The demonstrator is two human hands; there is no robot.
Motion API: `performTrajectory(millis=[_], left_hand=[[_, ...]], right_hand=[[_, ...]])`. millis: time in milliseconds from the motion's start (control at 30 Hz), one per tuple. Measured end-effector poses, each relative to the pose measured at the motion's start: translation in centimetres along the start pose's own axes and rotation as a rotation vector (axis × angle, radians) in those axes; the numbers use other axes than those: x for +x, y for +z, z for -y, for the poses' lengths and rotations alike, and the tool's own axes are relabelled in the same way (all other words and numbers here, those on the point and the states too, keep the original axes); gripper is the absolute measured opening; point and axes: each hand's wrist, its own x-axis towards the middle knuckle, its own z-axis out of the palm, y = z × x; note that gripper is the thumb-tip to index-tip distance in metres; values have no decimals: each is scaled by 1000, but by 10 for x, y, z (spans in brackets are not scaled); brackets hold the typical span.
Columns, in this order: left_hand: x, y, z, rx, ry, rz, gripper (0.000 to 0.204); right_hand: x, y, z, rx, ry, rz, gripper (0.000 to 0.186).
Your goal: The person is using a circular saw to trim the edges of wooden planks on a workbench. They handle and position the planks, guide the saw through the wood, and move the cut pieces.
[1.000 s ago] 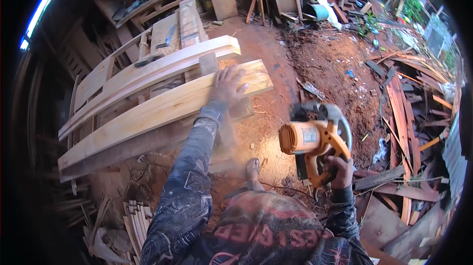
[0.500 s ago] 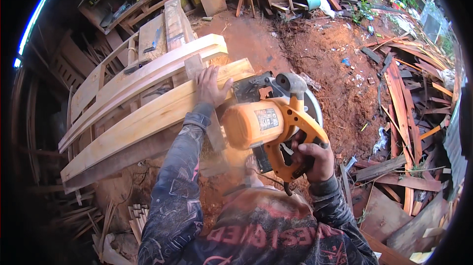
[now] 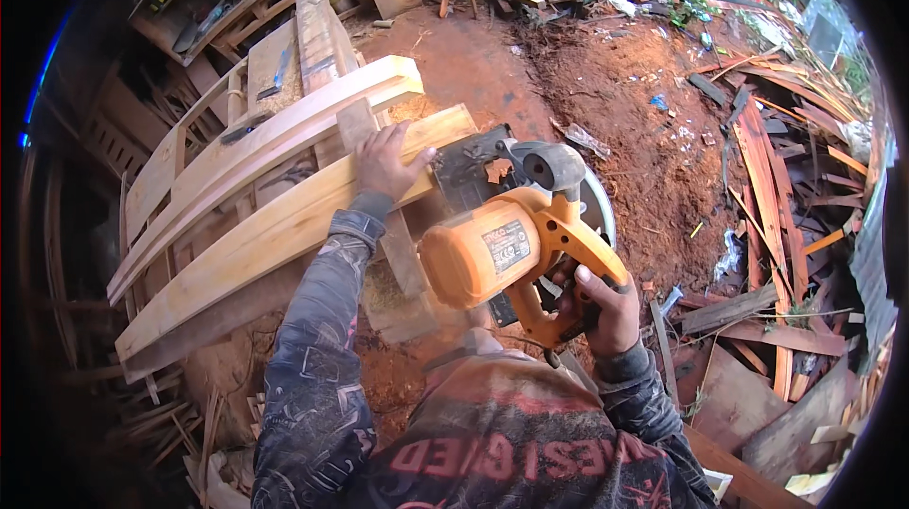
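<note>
My left hand (image 3: 383,163) grips a long curved wooden plank (image 3: 275,230) near its right end, fingers over the far edge and thumb spread along the top. My right hand (image 3: 606,308) is closed around the rear handle of an orange circular saw (image 3: 492,249). The saw's dark base plate (image 3: 469,168) meets the plank's right end, just right of my left hand. Part of the round blade guard (image 3: 598,208) shows on the saw's far right side. The cutting edge is hidden beneath the saw.
A second curved plank (image 3: 275,144) lies behind the first, on a timber workbench (image 3: 317,31). A blue-handled tool (image 3: 276,71) and a dark tool (image 3: 244,128) rest there. Scrap wood (image 3: 772,225) is heaped at the right, past reddish soil (image 3: 644,149). Shelves (image 3: 194,7) stand far left.
The hands, saw and plank appear a little further left and up, along with the whole scene, as the view shifts. Both hands keep their holds; the saw stays at the plank's end.
</note>
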Motion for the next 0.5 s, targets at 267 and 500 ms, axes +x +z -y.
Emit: performTrajectory(millis=[267, 500], left_hand=[[0, 1, -2, 38, -30, 1, 69], [-1, 5, -2, 6, -97, 15, 57]], right_hand=[[-5, 22, 13, -18, 36, -29, 33], [5, 30, 14, -23, 31, -19, 33]])
